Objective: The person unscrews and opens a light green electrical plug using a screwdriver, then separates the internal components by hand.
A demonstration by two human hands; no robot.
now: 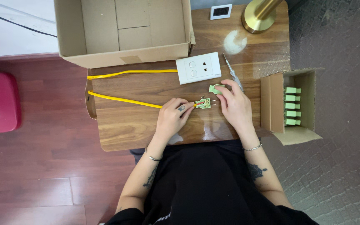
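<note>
— Left hand [172, 116] pinching the yellow cable [123, 100] right at its end, pressing down on the wooden table [146, 129]. Right hand [235, 106] resting half-curled just beside, fingertips touching the green plug cover [216, 88].

— And the open plug body [204, 103]?

— Lying flat between both hands, joined to the cable end, insides bare, red wire showing, prongs pointing right.

— So, partly done?

— Looks so: cable seated in the body, cover off and lying apart above it. Cannot tell whether the terminals are tightened. Closing up apparently left.

— Tools?

— Screwdriver [233, 74] lying just above the right hand, untouched. White wall socket [198, 67] further up, near the large empty cardboard box [123, 31].

— More plugs?

— Small box [288, 104] at the right edge, green plugs [292, 106] lined up inside.
</note>
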